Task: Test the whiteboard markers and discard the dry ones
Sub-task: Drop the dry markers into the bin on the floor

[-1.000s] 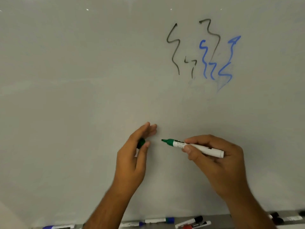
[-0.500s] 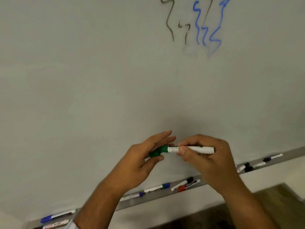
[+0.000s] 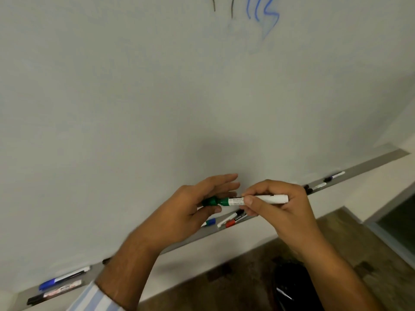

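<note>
capping the green marker

holding the green marker [image 3: 258,199] level before the whiteboard [image 3: 134,97], the right hand [image 3: 280,212] grips its white barrel while the left hand [image 3: 193,212] pinches the green cap [image 3: 210,201] at its tip. likely next: push the cap home. the marker tray [image 3: 359,170] runs just below the hands; open room lies to the left.

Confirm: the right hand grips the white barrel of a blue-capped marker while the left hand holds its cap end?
Not quite: the head view shows a green-capped white marker, not blue. The right hand grips its barrel and the left hand holds the cap end.
</note>
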Tool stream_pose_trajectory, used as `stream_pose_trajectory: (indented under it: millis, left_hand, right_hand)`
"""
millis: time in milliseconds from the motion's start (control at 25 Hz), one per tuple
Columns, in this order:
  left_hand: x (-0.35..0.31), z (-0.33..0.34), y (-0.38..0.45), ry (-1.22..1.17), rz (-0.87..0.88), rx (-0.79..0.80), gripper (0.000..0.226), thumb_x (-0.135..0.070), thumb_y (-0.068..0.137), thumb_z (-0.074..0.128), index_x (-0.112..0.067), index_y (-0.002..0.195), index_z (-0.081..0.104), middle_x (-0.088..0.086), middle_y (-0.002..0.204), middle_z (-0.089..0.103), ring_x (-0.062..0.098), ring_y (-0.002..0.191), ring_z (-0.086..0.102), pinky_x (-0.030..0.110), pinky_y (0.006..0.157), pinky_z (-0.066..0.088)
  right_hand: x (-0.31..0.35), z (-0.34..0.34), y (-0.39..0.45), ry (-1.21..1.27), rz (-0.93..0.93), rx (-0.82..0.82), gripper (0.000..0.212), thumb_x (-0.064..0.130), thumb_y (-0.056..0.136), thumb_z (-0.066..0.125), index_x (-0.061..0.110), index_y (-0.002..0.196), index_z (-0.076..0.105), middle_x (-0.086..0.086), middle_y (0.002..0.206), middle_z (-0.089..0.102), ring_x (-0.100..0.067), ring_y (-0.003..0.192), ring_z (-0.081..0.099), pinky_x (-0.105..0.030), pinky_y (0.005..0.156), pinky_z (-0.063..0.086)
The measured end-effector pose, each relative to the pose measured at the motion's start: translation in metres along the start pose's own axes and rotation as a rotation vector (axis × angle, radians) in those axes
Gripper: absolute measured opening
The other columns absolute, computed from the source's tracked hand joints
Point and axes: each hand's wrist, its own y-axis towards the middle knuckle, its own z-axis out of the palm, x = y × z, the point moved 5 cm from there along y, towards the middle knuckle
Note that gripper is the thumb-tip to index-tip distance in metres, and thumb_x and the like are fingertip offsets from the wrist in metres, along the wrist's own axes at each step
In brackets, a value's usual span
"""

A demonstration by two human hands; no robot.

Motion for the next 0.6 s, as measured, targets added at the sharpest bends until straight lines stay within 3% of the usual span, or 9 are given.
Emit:
stream_pose_trajectory:
  millis: [160, 280, 440, 600]
  left_hand:
    - [-0.011, 0.022, 0.012, -0.089, -0.004, 0.028, 0.079, 0.019, 0.097, 0.054, -0.027, 0.159, 0.038, -0.016, 0.156, 0.055, 0.005, 0.144, 0.051, 0.030, 0.117, 0.047]
    - [-0.022, 0.046, 0.026, -0.303, -0.052, -0.078, 0.080, 0.029, 0.092, 0.048, -0.018, 0.156, 0.041, -0.007, 0.155, 0.056, 0.016, 0.144, 0.054, 0.032, 0.112, 0.051]
    - [-0.031, 0.086, 0.057, -0.383, -0.078, -0.272, 0.079, 0.037, 0.081, 0.041, -0.014, 0.140, 0.055, 0.002, 0.134, 0.069, 0.025, 0.135, 0.061, 0.035, 0.114, 0.050]
    - [-0.038, 0.132, 0.101, -0.460, -0.074, -0.376, 0.068, 0.031, 0.071, 0.038, -0.006, 0.123, 0.059, 0.010, 0.116, 0.070, 0.028, 0.125, 0.064, 0.036, 0.109, 0.052]
  right_hand:
    - [-0.015, -0.011, 0.000, 0.069, 0.071, 0.045, 0.016, 0.023, 0.083, 0.077, 0.014, 0.095, 0.084, -0.009, 0.089, 0.082, -0.030, 0.079, 0.080, -0.031, 0.069, 0.066]
    - [-0.022, -0.036, 0.005, 0.095, 0.089, 0.065, 0.015, 0.020, 0.085, 0.076, 0.014, 0.097, 0.083, -0.007, 0.090, 0.082, -0.029, 0.082, 0.080, -0.033, 0.072, 0.068]
    - [-0.033, -0.071, 0.009, 0.037, 0.038, 0.092, 0.017, 0.025, 0.087, 0.075, 0.018, 0.101, 0.081, -0.001, 0.093, 0.083, -0.024, 0.087, 0.081, -0.029, 0.074, 0.066]
    - [-0.068, -0.124, 0.009, 0.112, 0.059, 0.064, 0.015, 0.006, 0.096, 0.073, 0.014, 0.106, 0.079, -0.002, 0.098, 0.082, -0.025, 0.090, 0.081, -0.031, 0.076, 0.067]
